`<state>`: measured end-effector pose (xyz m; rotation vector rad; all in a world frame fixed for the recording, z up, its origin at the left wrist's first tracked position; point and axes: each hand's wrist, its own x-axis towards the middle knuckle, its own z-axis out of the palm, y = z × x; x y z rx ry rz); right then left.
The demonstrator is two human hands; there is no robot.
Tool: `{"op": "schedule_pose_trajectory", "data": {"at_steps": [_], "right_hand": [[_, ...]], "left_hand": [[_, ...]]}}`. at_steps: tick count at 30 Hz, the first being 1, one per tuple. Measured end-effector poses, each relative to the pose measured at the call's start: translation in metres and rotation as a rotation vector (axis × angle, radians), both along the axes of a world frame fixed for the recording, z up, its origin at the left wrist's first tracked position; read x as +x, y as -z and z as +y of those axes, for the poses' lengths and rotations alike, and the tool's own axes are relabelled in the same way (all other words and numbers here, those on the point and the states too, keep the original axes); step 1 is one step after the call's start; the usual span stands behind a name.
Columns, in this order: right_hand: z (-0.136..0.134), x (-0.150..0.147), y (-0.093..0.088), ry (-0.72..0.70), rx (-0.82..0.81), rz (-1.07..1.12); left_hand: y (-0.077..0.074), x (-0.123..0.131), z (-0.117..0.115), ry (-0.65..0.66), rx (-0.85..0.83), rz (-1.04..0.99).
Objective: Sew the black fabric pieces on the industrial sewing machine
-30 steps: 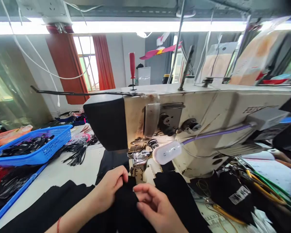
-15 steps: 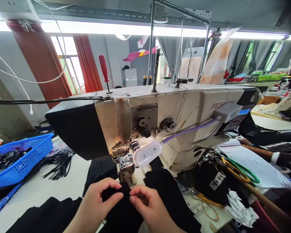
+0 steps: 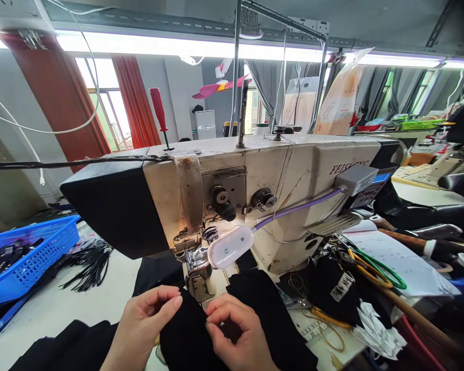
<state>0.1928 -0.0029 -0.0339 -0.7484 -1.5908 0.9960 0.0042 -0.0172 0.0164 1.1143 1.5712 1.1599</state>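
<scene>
My left hand [image 3: 145,317] and right hand [image 3: 237,327] pinch the black cloth [image 3: 189,335] before the presser foot [image 3: 199,262], apparently not yet under it; any finished stitching, cannot tell.

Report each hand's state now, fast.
Left hand: closed, pinching the left edge of the black cloth.
Right hand: closed, pinching the same cloth's right edge.

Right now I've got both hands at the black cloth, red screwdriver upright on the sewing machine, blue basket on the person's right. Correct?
One error: the blue basket is on the person's left, as the head view shows. The left hand and right hand are at the black cloth, and the red screwdriver stands upright on the sewing machine.
</scene>
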Motion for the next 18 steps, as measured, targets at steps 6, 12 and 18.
{"op": "schedule_pose_trajectory", "data": {"at_steps": [6,12,18], "right_hand": [[-0.002,-0.007,0.011,0.000,-0.064,0.092],[-0.003,-0.012,0.009,0.056,-0.126,0.163],[-0.004,-0.015,0.007,0.079,-0.149,0.202]], "left_hand": [[0.003,0.005,0.000,-0.079,-0.005,-0.143],[-0.002,0.007,0.001,-0.097,0.025,-0.132],[0.003,0.003,0.003,-0.077,0.051,-0.101]]}}
